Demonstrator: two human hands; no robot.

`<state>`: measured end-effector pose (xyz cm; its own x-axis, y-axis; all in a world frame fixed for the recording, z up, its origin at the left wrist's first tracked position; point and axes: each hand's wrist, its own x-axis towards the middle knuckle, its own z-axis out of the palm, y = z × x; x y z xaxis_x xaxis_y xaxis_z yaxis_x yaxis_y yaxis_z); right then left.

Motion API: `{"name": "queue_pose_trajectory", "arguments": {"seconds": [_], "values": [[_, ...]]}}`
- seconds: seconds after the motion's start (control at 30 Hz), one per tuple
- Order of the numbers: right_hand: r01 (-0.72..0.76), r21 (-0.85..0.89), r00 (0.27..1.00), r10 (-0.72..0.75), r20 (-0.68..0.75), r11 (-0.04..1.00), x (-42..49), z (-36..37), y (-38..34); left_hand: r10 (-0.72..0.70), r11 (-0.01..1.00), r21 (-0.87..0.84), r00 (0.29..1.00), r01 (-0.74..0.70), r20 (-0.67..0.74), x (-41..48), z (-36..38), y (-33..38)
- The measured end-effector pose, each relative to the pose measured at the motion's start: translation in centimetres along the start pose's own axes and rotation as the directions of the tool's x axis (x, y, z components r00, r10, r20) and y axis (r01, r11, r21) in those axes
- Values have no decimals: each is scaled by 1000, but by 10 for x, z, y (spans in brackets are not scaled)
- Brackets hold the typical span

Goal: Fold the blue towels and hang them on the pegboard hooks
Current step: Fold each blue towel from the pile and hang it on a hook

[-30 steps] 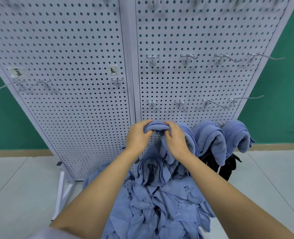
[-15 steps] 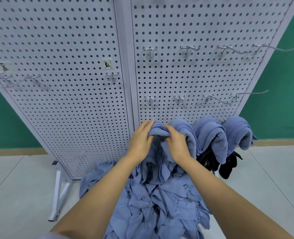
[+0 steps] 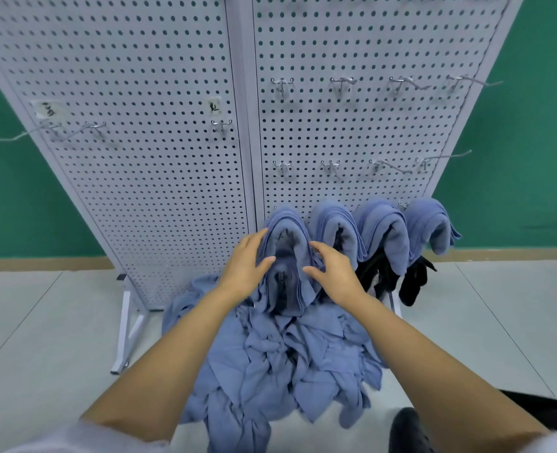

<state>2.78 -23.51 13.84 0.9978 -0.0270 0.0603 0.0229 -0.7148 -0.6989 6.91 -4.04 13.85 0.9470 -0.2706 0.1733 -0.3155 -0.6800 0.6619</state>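
A white pegboard (image 3: 159, 132) stands before me with several metal hooks (image 3: 282, 88). Along its lowest row hang folded blue towels: the leftmost stack (image 3: 287, 230), then others (image 3: 332, 223) to its right. My left hand (image 3: 247, 259) lies with straight fingers against the left side of the leftmost stack. My right hand (image 3: 332, 266) hovers with spread, relaxed fingers just at the stack's right side and holds nothing. A heap of loose blue towels (image 3: 280, 361) lies on the floor below.
Black cloths (image 3: 411, 282) hang under the right-hand towels. The pegboard's white foot (image 3: 123, 335) stands on the grey floor at left. A green wall (image 3: 525, 158) runs behind. A dark object (image 3: 407, 429) sits at the lower right edge.
Both hands have let go of the folded towel, which now hangs on the leftmost low hook. The fingers have opened and drawn back and down a little from it.
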Motion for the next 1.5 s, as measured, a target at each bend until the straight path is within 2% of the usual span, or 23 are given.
{"name": "queue_pose_trajectory", "arguments": {"seconds": [0.13, 0.43, 0.73, 0.87, 1.0, 1.13, 1.3, 1.5], "values": [[-6, -24, 999, 7, 43, 1000, -43, 13, 9, -81, 997, -6, 996, 81, 48, -47, 5, -11], [-61, -79, 959, 81, 271, 995, -84, 91, 39, -308, 949, -21, 941, 314, 141, -123, 46, -68], [-143, -70, 906, 159, 393, 987, -39, 170, 63, -474, 874, 2, 850, 487, 232, -113, 99, -134], [-154, -82, 892, 175, 416, 985, -12, 195, 78, -511, 854, 18, 832, 519, 215, -89, 126, -157], [-123, -86, 882, 148, 448, 989, 11, 214, 87, -525, 847, 15, 830, 532, 191, -69, 146, -175], [-113, -57, 868, 127, 481, 992, 19, 220, 93, -502, 854, -5, 827, 520, 252, -62, 156, -176], [-135, 75, 880, 84, 468, 988, 11, 193, 87, -417, 857, -232, 884, 460, 212, -62, 140, -151], [-69, 118, 924, 19, 382, 991, -9, 132, 50, -323, 824, -433, 930, 366, 173, -60, 85, -83]]}}
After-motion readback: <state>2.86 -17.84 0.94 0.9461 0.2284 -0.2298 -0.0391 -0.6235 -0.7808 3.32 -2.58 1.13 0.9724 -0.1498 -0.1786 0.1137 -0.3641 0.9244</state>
